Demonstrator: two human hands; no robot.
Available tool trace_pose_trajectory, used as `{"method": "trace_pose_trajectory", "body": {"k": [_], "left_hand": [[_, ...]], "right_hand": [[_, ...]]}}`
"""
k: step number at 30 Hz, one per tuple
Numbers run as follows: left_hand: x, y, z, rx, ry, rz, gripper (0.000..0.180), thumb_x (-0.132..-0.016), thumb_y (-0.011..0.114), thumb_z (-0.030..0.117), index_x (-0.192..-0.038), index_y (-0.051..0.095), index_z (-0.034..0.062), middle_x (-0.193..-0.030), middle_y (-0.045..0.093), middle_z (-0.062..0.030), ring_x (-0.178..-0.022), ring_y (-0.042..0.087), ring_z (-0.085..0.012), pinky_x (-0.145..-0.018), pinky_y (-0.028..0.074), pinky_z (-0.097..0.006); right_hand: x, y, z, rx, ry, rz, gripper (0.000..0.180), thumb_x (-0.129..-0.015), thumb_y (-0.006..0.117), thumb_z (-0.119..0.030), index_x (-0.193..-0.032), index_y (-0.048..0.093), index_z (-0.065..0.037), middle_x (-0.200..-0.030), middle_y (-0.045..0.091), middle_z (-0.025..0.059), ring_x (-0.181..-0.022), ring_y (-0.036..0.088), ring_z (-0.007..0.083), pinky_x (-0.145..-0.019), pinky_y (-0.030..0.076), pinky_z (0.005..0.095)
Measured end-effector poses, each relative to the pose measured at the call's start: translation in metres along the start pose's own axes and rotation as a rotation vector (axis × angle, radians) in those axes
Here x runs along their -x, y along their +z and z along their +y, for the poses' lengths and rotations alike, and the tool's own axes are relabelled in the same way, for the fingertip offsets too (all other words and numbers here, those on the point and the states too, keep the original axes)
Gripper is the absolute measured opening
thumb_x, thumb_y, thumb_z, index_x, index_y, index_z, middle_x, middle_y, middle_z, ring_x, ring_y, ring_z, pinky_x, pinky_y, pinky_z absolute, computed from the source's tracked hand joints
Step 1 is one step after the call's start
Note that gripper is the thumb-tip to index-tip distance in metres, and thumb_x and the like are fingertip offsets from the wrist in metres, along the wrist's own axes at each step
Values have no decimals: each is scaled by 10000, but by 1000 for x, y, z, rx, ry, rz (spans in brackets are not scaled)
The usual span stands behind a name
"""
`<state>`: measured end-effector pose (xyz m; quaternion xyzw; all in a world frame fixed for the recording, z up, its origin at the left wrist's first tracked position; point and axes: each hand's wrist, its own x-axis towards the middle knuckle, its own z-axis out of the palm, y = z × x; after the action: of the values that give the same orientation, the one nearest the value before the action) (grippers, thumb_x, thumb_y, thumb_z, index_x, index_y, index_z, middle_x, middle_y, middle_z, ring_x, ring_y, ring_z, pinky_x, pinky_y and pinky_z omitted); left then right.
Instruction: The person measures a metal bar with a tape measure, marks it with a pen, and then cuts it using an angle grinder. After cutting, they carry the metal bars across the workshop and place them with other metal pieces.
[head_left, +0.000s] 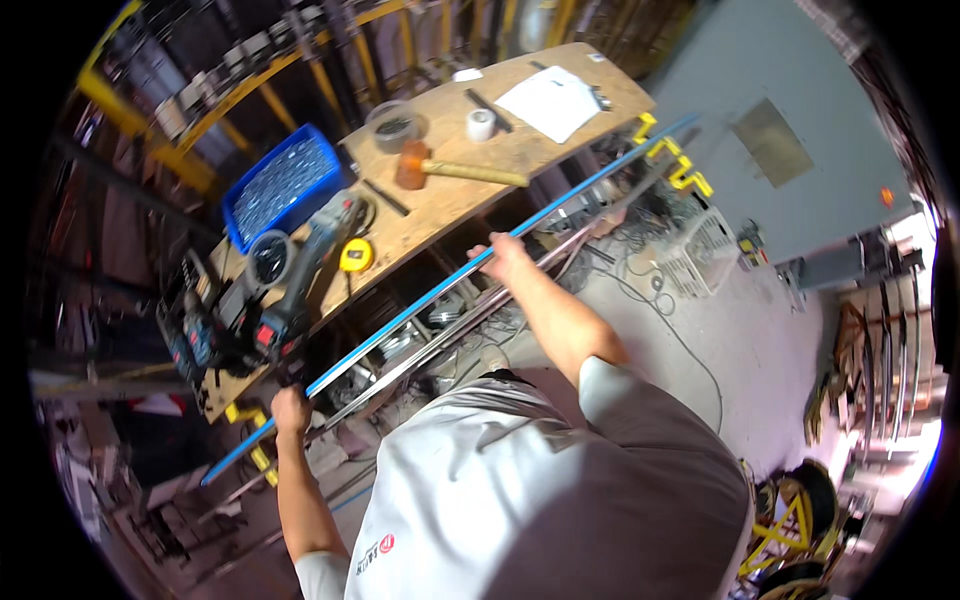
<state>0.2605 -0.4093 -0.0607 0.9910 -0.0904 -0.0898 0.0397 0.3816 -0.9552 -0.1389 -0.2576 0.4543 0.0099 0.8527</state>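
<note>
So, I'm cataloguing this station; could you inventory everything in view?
Long bar: 1, blue, in both hands
Workbench: 1, tan, ahead
Mallet: 1, orange-headed, mid-bench
Bin: 1, blue, bench left
Small parts: many, silvery, in bin
Round tubs: 2, clear, on bench
Tape measure: 1, yellow, on bench
Roll: 1, white, on bench
Papers: several, white, bench right
Power tools: 2 or more, mostly dark, bench left
Brackets: several, yellow, bench ends
Crate: 1, off-white, floor right
Cabinet: 1, grey, right
Clutter: uncountable, mixed, under bench
Left hand: 1, bare, bar's left
Right hand: 1, bare, mid-bar

left grip (291, 409): holds blue bar (400, 320) | right grip (505, 260): same | mallet (450, 170) on bench (430, 215)
</note>
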Motion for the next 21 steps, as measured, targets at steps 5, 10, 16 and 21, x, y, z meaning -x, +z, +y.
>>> {"method": "trace_pose_trajectory", "body": {"k": [5,10,16,21], "left_hand": [[-23,27,0,-52,-173,-178,221,-745,696,214,-904,735,66,-938,699,-204,-913,670,-393,-806,538,-482],[-38,30,0,-27,-226,-365,239,-786,603,175,-953,743,79,-1036,700,-212,-1003,675,-373,-864,547,-448],[-46,10,9,-6,-277,-236,206,-809,627,193,-955,745,108,-1024,707,-177,-996,679,-345,-840,550,-444],[-58,61,4,106,-227,-287,210,-799,607,126,-936,750,57,-1026,713,-192,-991,686,-367,-885,530,-489]], "right_hand": [[5,1,14,460,-32,35,163,-949,591,-202,-940,495,-71,-755,466,72,-553,471,188,-452,381,371],[69,19,36,1205,-560,-112,207,-858,687,-184,-899,655,17,-782,634,131,-690,608,247,-661,501,370],[126,118,73,1640,-992,-469,445,-845,691,-208,-1225,590,0,-1172,609,245,-1113,592,384,-951,479,448],[119,151,116,2125,-1279,-625,727,-814,711,-203,-1462,395,-106,-1377,404,277,-1197,487,424,-1022,424,494]]}}
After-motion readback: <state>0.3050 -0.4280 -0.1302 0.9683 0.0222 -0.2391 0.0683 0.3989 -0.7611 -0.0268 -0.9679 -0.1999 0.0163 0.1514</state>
